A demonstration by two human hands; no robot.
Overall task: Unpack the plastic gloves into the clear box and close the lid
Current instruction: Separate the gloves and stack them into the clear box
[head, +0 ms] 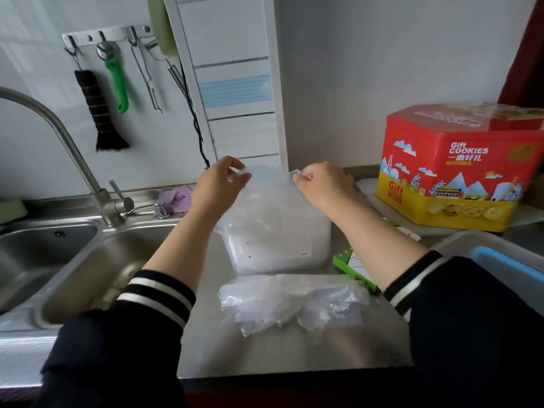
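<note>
Plastic gloves (294,301) lie in a loose, crumpled heap on the steel counter (294,357), nearest the person and well short of the fingers, between the two striped sleeves. Beyond the heap, below the fingers, stands the clear box (276,248), and a thin see-through sheet, a bag or more gloves, I cannot tell which, hangs from the fingers down to its top. The left hand (219,184) pinches the sheet's left upper corner between thumb and fingers (235,167), nearly closed on the film; the right hand (322,184) pinches the opposite corner the same way. Whether the box already holds gloves is unclear through the cloudy plastic, and no lid can be picked out for certain. My judgement is that the task is roughly midway: some gloves are out of their wrapping, yet the heap still waits outside the box and the closing is not done. Right of the right-hand fingers sits a red and yellow cookie tin (459,169); left of the left-hand fingers lies the sink (88,275).
</note>
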